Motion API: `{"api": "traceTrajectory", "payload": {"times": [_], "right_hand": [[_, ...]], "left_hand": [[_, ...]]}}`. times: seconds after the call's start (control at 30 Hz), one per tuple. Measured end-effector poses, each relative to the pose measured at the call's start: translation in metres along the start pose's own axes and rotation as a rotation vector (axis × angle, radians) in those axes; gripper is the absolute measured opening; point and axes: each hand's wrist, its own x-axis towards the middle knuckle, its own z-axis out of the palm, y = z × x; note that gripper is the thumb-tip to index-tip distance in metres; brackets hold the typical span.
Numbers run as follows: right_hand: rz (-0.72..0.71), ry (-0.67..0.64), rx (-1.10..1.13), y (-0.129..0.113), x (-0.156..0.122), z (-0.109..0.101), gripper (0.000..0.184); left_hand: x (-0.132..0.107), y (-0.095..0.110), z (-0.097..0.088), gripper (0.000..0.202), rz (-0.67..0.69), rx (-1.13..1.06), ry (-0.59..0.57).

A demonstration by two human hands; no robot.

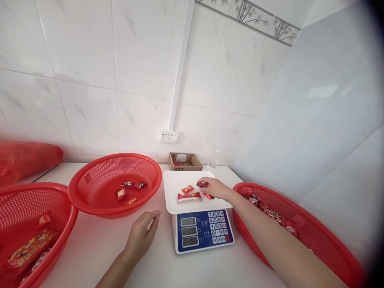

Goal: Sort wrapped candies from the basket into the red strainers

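My right hand (216,188) is over the white weighing pan (171,180) of a digital scale, its fingers closed on a small dark red wrapped candy (203,184). Under that hand lies another red wrapped candy (208,196), partly hidden. On the pan beside it rest a long red-and-white wrapped bar (189,197) and a small red packet (188,189). To the left of the scale, my left hand (143,232) hovers above the white table with its fingers curled and tips together; nothing shows in it.
Red perforated baskets with wrapped sweets stand at the back left (90,180), near left (64,200) and right (327,224). The blue scale keypad (204,230) faces me. Behind are an open cardboard box (187,162), a clear plastic item (214,159) and a red bag (27,160).
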Motion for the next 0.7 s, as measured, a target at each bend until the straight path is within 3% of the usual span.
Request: {"api": "traceTrajectory", "payload": {"times": [0.13,0.23,0.5,0.7], "right_hand": [[0.107,-0.09,0.117,-0.002,0.003,-0.001,0.046],[0.14,-0.036,0.2,-0.004,0.004,-0.001,0.051],[0.136,0.16,0.408,-0.014,0.024,0.008,0.04],[0.146,0.264,0.309,-0.022,0.046,0.028,0.041]], "left_hand": [[0.0,-0.001,0.001,0.022,-0.003,-0.008,0.006],[0.0,-0.001,0.001,0.021,-0.004,-0.006,0.023],[-0.001,-0.001,0.002,0.021,-0.006,-0.023,0.008],[0.001,-0.001,0.0,0.02,0.019,-0.01,0.035]]}}
